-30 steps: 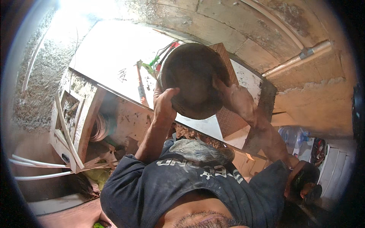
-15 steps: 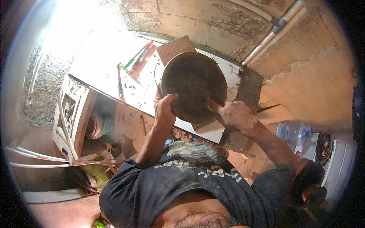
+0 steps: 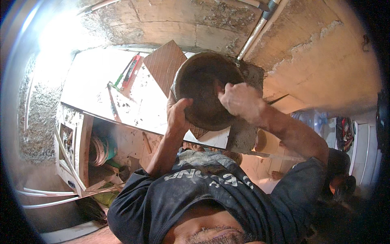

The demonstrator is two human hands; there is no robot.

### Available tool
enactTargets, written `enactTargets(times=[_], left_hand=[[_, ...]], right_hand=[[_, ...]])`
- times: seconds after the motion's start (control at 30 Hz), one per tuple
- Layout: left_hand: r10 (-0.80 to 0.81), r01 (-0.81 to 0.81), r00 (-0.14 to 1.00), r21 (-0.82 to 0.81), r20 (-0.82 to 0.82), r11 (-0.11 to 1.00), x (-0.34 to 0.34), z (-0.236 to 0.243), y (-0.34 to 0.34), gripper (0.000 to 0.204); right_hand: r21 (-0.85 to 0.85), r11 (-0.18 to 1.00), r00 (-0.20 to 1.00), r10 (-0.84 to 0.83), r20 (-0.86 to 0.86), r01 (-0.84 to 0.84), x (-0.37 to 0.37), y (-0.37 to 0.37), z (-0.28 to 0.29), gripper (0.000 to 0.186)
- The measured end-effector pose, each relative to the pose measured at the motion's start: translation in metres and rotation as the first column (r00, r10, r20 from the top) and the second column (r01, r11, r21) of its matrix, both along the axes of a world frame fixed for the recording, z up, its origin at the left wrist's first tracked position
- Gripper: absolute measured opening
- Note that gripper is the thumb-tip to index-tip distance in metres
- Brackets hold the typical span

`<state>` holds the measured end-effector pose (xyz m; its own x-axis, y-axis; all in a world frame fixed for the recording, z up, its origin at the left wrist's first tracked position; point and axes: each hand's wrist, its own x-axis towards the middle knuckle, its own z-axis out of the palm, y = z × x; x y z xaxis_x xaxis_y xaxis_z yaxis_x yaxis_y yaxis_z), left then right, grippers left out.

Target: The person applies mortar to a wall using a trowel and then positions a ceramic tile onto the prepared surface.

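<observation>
A round, dark bucket [image 3: 199, 75] tilts toward me, its inside in shadow and its contents hard to make out. My left hand [image 3: 177, 114] grips its left rim, thumb over the edge and fingers behind the wall. Over the right side of the opening, my right hand [image 3: 243, 101] is closed round a tool whose reddish-brown end [image 3: 219, 87] shows beside the fist; the rest is lost in the dark bucket. Under and behind the bucket lies a brown tile [image 3: 164, 67] with a grid pattern, on a white slab [image 3: 148, 95] with dark specks.
On the slab's left lie a red tool [image 3: 131, 72], a green-handled tool [image 3: 120, 79] and a long thin tool [image 3: 113, 101]. A wooden cabinet [image 3: 86, 150] holding coiled hose [image 3: 97, 150] stands left. White pipes [image 3: 50, 199] jut out below. A clear bottle [image 3: 310, 118] is at right.
My right hand has moved up and farther over the bucket opening, shifting the tool. My left hand keeps its hold on the rim. The view has shifted, so the surroundings sit farther left.
</observation>
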<state>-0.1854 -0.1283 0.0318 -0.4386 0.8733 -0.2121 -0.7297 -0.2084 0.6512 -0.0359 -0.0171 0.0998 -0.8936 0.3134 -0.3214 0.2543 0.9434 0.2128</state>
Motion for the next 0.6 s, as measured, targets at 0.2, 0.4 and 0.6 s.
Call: enactTargets(times=[0.2, 0.4, 0.6], left_hand=[[0.002, -0.001, 1.0, -0.035, 0.026, 0.999, 0.01, -0.011, 0.007, 0.054], [-0.042, 0.043, 0.999, -0.034, 0.022, 0.999, 0.019, -0.023, 0.005, 0.054], [-0.069, 0.066, 0.997, -0.067, -0.042, 0.996, 0.021, -0.022, 0.006, 0.057]], right_hand=[[-0.041, 0.999, 1.0, 0.022, 0.004, -0.021, 0.029, -0.025, -0.019, 0.018], [-0.126, 0.987, 0.994, -0.105, -0.04, 0.099, 0.064, -0.035, -0.022, 0.026], [-0.056, 0.948, 0.935, -0.317, -0.157, 0.312, 0.099, -0.012, -0.017, 0.025]])
